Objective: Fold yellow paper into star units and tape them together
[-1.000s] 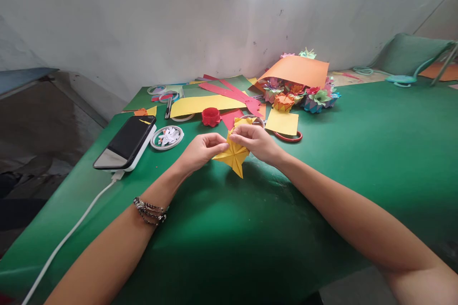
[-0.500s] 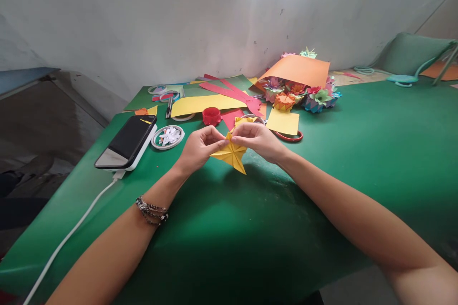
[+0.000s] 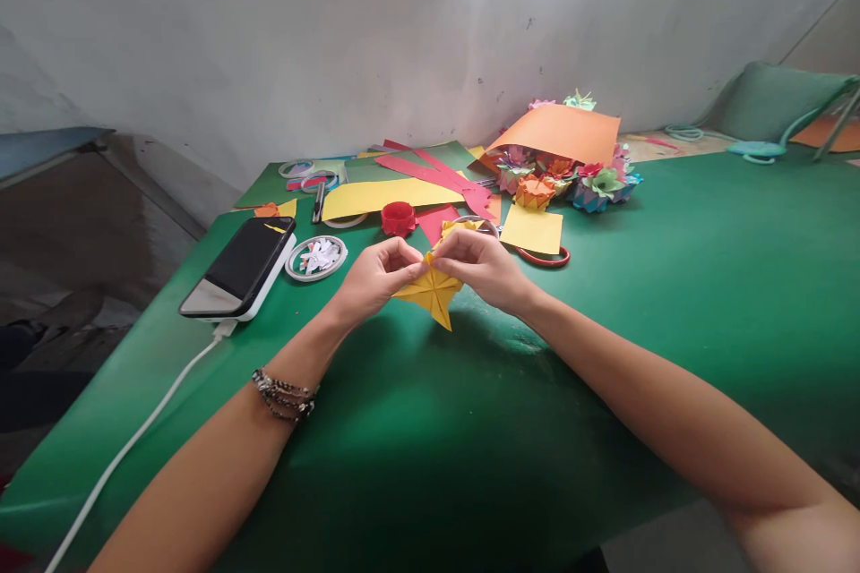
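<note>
Between my hands is a folded yellow paper piece (image 3: 434,294) with creases meeting at its middle and pointed corners, one of them aimed down toward me. My left hand (image 3: 377,277) pinches its upper edge between thumb and fingers. From the other side my right hand (image 3: 485,269) grips the same upper edge, fingertips almost touching the left ones. The paper is held above the green tabletop (image 3: 430,430). Just behind the right fingers lies another folded yellow paper piece (image 3: 457,229), partly hidden. A red paper ring cup (image 3: 398,218) stands beyond my left hand.
On the left are a phone on a white power bank (image 3: 238,269) with a cable, and a tape roll (image 3: 316,258) holding white paper scraps. Red-handled scissors (image 3: 546,260) lie partly under a yellow square (image 3: 532,228). Behind are paper strips (image 3: 390,195) and several paper flowers (image 3: 601,179) under an orange sheet (image 3: 554,136).
The yellow paper piece has turned slightly in my fingers, its lower point shifting left. My right fingertips have moved a little closer to the left ones.
</note>
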The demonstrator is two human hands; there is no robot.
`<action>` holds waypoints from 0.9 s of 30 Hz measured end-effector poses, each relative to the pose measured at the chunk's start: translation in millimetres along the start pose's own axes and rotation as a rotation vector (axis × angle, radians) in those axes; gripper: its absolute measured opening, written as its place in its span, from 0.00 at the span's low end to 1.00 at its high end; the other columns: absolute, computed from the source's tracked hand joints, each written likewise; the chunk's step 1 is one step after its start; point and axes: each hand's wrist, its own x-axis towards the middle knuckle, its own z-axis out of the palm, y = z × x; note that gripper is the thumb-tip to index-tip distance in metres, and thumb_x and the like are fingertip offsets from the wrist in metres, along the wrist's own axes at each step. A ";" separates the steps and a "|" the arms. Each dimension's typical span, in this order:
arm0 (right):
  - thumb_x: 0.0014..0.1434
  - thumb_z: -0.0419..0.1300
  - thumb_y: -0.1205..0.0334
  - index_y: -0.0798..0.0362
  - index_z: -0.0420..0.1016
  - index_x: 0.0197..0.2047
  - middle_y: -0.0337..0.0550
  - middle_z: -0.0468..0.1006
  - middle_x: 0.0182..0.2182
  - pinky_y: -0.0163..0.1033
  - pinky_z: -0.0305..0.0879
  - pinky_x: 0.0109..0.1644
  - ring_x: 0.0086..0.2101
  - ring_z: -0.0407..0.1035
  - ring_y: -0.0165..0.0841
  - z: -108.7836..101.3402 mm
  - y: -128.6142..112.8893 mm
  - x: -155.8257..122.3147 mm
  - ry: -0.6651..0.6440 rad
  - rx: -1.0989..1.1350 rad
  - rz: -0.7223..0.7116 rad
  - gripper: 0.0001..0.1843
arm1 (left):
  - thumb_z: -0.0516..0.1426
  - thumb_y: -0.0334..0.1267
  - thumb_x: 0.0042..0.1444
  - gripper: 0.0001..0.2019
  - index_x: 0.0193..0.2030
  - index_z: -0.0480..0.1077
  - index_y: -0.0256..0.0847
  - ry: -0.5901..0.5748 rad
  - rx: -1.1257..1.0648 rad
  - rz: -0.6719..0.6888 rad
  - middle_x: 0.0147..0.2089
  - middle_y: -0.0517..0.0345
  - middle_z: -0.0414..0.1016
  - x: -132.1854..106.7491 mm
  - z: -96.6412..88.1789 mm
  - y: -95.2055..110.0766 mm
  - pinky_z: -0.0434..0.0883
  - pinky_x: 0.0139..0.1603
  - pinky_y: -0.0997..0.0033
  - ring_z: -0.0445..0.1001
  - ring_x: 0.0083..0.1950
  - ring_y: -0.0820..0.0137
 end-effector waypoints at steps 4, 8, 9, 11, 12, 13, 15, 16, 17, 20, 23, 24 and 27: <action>0.49 0.56 0.67 0.55 0.65 0.29 0.33 0.65 0.24 0.31 0.56 0.28 0.25 0.59 0.22 1.6 -1.7 -1.2 -0.027 -0.022 -0.070 0.03 | 0.62 0.40 0.37 0.14 0.23 0.61 0.37 0.006 -0.004 0.004 0.23 0.66 0.62 -0.3 -0.1 0.2 0.60 0.28 0.78 0.61 0.26 0.79; 0.50 0.54 0.68 0.54 0.63 0.32 0.33 0.62 0.25 0.31 0.57 0.30 0.26 0.58 0.22 1.5 -3.2 -2.4 -0.096 -0.072 -0.101 0.04 | 0.61 0.39 0.38 0.14 0.29 0.62 0.38 -0.061 -0.020 -0.040 0.25 0.66 0.62 -0.8 -2.7 0.3 0.60 0.30 0.78 0.62 0.28 0.78; 0.51 0.54 0.69 0.54 0.62 0.33 0.33 0.62 0.25 0.31 0.57 0.30 0.26 0.58 0.22 1.4 -3.1 -2.5 -0.119 -0.074 -0.101 0.05 | 0.61 0.39 0.39 0.14 0.31 0.62 0.39 -0.097 -0.020 -0.061 0.26 0.66 0.63 -0.9 -3.5 0.1 0.61 0.30 0.78 0.63 0.29 0.77; 0.52 0.54 0.69 0.53 0.61 0.34 0.33 0.63 0.26 0.31 0.58 0.32 0.27 0.59 0.22 0.8 -2.4 -2.2 -0.153 -0.073 -0.103 0.05 | 0.61 0.41 0.40 0.14 0.31 0.62 0.38 -0.159 0.007 -0.080 0.27 0.65 0.63 -1.0 -4.5 -0.3 0.61 0.31 0.77 0.64 0.29 0.77; 0.52 0.53 0.69 0.54 0.60 0.34 0.33 0.63 0.26 0.32 0.58 0.32 0.27 0.59 0.22 0.4 -1.9 -1.9 -0.159 -0.074 -0.107 0.05 | 0.60 0.41 0.40 0.13 0.29 0.62 0.38 -0.179 0.039 -0.074 0.26 0.65 0.62 -1.1 -4.6 -0.4 0.61 0.30 0.78 0.63 0.29 0.77; 0.52 0.53 0.69 0.54 0.59 0.33 0.34 0.63 0.27 0.32 0.58 0.33 0.28 0.59 0.22 0.0 -1.3 -1.5 -0.160 -0.077 -0.114 0.05 | 0.60 0.42 0.41 0.13 0.26 0.61 0.37 -0.191 0.080 -0.059 0.25 0.65 0.61 -1.2 -4.3 -0.5 0.60 0.29 0.78 0.62 0.28 0.78; 0.52 0.53 0.69 0.54 0.59 0.33 0.34 0.63 0.27 0.31 0.58 0.33 0.28 0.59 0.22 -0.5 -0.5 -0.8 -0.163 -0.084 -0.130 0.05 | 0.58 0.44 0.43 0.14 0.22 0.59 0.37 -0.212 0.166 -0.011 0.22 0.66 0.59 -1.5 -3.0 -0.7 0.59 0.26 0.79 0.60 0.25 0.78; 0.52 0.53 0.69 0.54 0.59 0.33 0.35 0.62 0.28 0.31 0.58 0.33 0.28 0.59 0.22 -0.6 -0.4 -0.5 -0.166 -0.084 -0.136 0.04 | 0.57 0.45 0.45 0.14 0.21 0.59 0.37 -0.225 0.204 0.012 0.20 0.66 0.58 -1.7 -2.1 -0.8 0.58 0.24 0.79 0.59 0.23 0.79; 0.52 0.53 0.69 0.54 0.59 0.32 0.35 0.62 0.28 0.31 0.58 0.33 0.28 0.59 0.22 -0.4 -0.5 -0.5 -0.167 -0.078 -0.138 0.04 | 0.55 0.46 0.47 0.15 0.20 0.58 0.38 -0.233 0.230 0.033 0.18 0.66 0.57 -1.9 -1.1 -0.9 0.56 0.23 0.78 0.57 0.22 0.79; 0.52 0.54 0.68 0.54 0.60 0.31 0.34 0.62 0.27 0.30 0.58 0.32 0.28 0.60 0.22 0.7 -2.0 -1.0 -0.144 -0.032 -0.107 0.04 | 0.51 0.49 0.49 0.18 0.17 0.56 0.38 -0.202 0.238 0.082 0.15 0.68 0.53 -2.4 1.9 -1.9 0.52 0.18 0.78 0.51 0.18 0.80; 0.53 0.54 0.66 0.54 0.61 0.34 0.34 0.64 0.25 0.30 0.59 0.31 0.27 0.61 0.23 1.1 -4.3 -1.8 -0.087 0.013 -0.013 0.04 | 0.51 0.49 0.48 0.18 0.17 0.55 0.39 -0.107 0.186 0.104 0.15 0.68 0.51 -2.2 3.9 -2.9 0.50 0.16 0.79 0.50 0.17 0.80; 0.53 0.53 0.66 0.54 0.62 0.35 0.34 0.65 0.25 0.30 0.59 0.31 0.27 0.61 0.23 0.8 -5.0 -1.8 -0.068 0.020 0.022 0.04 | 0.51 0.49 0.48 0.18 0.17 0.55 0.39 -0.071 0.176 0.110 0.15 0.68 0.51 -2.0 4.2 -3.2 0.50 0.16 0.79 0.50 0.17 0.80; 0.54 0.53 0.64 0.55 0.64 0.34 0.35 0.67 0.26 0.30 0.60 0.31 0.27 0.63 0.23 -0.2 -6.5 -1.3 -0.079 0.035 0.102 0.04 | 0.50 0.47 0.48 0.17 0.16 0.55 0.39 0.046 0.165 0.138 0.14 0.67 0.52 -1.4 4.2 -3.3 0.51 0.16 0.79 0.51 0.17 0.80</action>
